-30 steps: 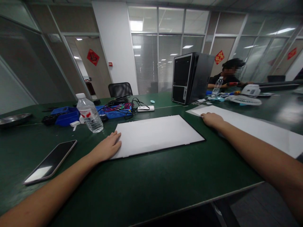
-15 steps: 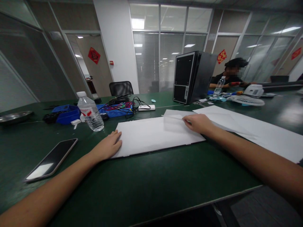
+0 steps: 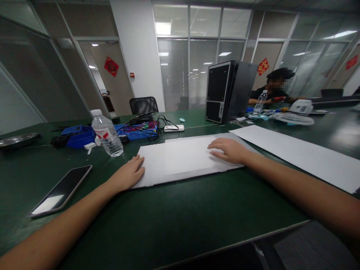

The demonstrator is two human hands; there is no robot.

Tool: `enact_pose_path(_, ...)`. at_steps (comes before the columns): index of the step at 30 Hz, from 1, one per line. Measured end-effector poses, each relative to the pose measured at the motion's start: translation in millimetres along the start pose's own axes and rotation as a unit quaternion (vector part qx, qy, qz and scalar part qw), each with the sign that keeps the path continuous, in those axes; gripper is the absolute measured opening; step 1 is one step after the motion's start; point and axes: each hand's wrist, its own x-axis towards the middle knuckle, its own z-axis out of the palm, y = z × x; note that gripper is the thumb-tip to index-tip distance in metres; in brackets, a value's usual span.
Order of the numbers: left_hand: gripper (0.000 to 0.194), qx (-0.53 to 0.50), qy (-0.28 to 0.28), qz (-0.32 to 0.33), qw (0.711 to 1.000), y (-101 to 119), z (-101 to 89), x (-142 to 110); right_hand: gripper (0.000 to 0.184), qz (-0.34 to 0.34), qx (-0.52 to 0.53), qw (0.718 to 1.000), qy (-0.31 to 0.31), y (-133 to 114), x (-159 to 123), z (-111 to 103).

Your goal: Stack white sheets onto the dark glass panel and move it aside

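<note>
On the near left of the matte green table (image 3: 174, 210) lies a smartphone (image 3: 60, 190), a glossy black slab with rounded corners. Just beyond, the left hand (image 3: 128, 175) rests flat, fingers pressed together, on the left edge of a thin white rectangular panel (image 3: 153, 167) rimmed in black. The right hand (image 3: 229, 150) lies palm down on a translucent sheet (image 3: 191, 154) covering the panel's right part, fingers loosely spread. To the right stretches a long white sheet (image 3: 298, 153). Farther off stand a ribbed clear plastic water bottle (image 3: 107, 134) and a boxy black computer tower (image 3: 227, 91).
</note>
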Motion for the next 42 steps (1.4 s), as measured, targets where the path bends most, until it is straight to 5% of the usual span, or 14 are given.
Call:
enact_pose_path(5, 0.076, -0.009, -0.001, 0.004, 1.0, 0.9, -0.6, -0.7, 0.055, 0.171, -0.067, 0.982, -0.037, 36.5, -14.1, -2.7)
enact_pose_path(8, 0.075, -0.013, 0.001, 0.002, 1.0, 0.8, -0.6, -1.2, 0.058, 0.209, -0.055, 0.975, -0.054, 41.3, -17.4, -2.9)
enact_pose_path(25, 0.091, -0.012, -0.021, -0.011, 1.0, 3.0, -3.8, -2.6, 0.052, 0.029, 0.071, 0.996, -0.055, -12.0, 0.2, 7.5)
enact_pose_path(42, 0.077, -0.035, 0.002, -0.007, 0.999, -10.3, 2.8, 3.7, 0.05, 0.058, 0.055, 0.996, -0.046, 9.6, -4.2, 12.1)
